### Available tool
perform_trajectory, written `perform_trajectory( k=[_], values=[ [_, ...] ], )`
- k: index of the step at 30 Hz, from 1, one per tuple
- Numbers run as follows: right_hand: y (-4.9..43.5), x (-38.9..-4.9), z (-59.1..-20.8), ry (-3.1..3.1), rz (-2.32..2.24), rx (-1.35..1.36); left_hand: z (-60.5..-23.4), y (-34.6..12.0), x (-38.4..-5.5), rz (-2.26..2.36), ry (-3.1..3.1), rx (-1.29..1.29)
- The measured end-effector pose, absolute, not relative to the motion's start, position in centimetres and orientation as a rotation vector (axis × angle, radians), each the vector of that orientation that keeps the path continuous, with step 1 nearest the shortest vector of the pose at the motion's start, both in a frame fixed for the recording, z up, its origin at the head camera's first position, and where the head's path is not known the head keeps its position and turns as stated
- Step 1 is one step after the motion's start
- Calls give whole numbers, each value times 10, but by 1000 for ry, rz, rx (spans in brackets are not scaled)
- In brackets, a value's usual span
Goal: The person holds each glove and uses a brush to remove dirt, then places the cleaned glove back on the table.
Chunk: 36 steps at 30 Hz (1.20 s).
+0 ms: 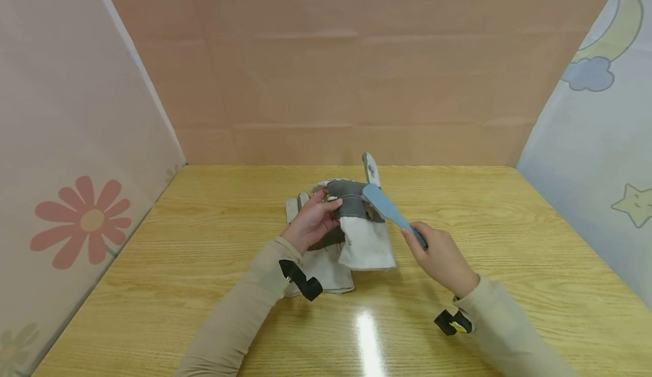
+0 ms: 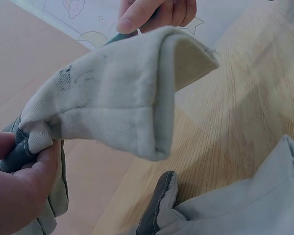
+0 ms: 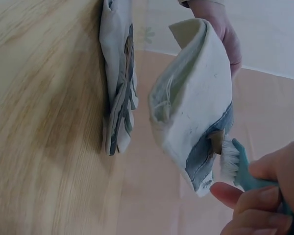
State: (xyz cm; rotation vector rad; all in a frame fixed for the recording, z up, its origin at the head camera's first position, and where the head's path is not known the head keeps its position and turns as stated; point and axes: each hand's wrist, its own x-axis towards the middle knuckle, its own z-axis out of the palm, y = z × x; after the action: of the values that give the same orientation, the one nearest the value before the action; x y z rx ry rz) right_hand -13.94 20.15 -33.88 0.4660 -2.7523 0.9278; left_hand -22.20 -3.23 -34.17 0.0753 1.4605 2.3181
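Observation:
My left hand (image 1: pixel 313 223) grips a white canvas work glove (image 1: pixel 367 247) with a grey band, its thumb on the near side, holding it above the table. In the right wrist view a small brown spot (image 3: pixel 216 141) shows on that glove's grey part, and its cuff gapes. My right hand (image 1: pixel 442 257) holds a blue brush (image 1: pixel 391 209) by the handle. The brush's white bristles (image 3: pixel 229 159) are at the grey part, touching or very near the brown spot. A second similar glove (image 1: pixel 326 275) lies on the table, partly covered by the held glove and left hand.
The wooden table (image 1: pixel 204 264) runs back to a pinkish-brown wall (image 1: pixel 305 82). Pale side panels with a flower print (image 1: pixel 91 220) at left and a star print (image 1: pixel 638 204) at right flank it. A black wrist mount (image 1: pixel 301 281) is on the left sleeve.

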Motion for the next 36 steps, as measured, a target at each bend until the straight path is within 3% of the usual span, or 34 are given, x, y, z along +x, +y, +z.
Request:
perform_trajectory(
  k=[36],
  values=[
    [201, -138, -337, -2630, 915, 507, -338, -32, -217, 2330, 1435, 116]
  ],
)
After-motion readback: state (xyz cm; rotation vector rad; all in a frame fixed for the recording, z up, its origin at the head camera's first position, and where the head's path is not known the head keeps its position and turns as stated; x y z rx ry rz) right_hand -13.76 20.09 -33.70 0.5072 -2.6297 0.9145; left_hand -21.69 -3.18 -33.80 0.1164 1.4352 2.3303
